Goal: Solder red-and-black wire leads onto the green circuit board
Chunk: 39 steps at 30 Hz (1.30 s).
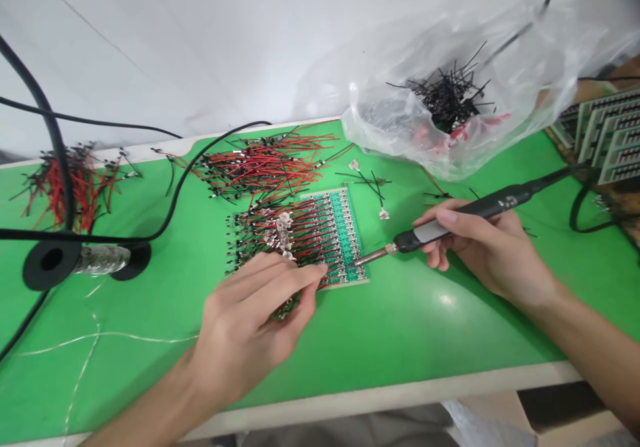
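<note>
A green circuit board (345,234) lies on the green table (410,320), its left part covered by rows of red and black wires (280,230). My left hand (250,324) rests on the near edge of those wires, fingers pressed together on a wire end. My right hand (475,244) grips a black soldering iron (470,210) like a pen. Its metal tip (367,258) touches the board's near right corner.
A loose pile of red and black wires (265,160) lies behind the board, another (70,180) at far left. A clear plastic bag (465,100) holds more wires at back right. A solder spool (85,260) and black cables sit left. Stacked boards (605,134) at far right.
</note>
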Each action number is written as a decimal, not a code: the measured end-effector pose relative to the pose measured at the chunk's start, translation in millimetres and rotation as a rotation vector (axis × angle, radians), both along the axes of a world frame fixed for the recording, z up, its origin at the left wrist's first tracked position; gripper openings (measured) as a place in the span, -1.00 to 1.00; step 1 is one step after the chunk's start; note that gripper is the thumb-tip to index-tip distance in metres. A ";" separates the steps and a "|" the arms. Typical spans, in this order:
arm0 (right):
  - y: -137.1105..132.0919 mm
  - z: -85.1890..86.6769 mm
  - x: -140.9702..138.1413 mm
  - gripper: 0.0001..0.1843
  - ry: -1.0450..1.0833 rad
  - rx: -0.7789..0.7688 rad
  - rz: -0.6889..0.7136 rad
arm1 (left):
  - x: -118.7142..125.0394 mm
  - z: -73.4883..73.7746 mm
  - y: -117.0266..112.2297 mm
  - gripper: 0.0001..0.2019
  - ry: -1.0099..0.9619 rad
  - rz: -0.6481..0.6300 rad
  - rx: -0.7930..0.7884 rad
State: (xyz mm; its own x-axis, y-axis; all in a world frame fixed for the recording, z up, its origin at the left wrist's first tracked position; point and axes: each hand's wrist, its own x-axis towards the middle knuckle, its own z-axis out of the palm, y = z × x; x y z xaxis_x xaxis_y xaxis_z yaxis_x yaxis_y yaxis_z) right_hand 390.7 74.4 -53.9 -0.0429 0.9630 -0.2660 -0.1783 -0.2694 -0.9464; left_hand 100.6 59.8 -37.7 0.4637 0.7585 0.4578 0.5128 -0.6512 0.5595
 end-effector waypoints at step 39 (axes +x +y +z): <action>0.0 3.1 -0.3 -0.84 -0.007 -0.013 -0.006 | 3.3 0.2 -1.0 -0.77 0.079 -0.014 0.060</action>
State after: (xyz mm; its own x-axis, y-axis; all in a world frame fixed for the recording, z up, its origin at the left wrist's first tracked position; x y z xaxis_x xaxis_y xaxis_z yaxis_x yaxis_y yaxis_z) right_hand 390.4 74.4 -50.8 -0.0352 0.9597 -0.2788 -0.1733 -0.2806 -0.9440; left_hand 103.9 58.8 -37.5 0.5105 0.7242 0.4636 0.5448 -0.6895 0.4772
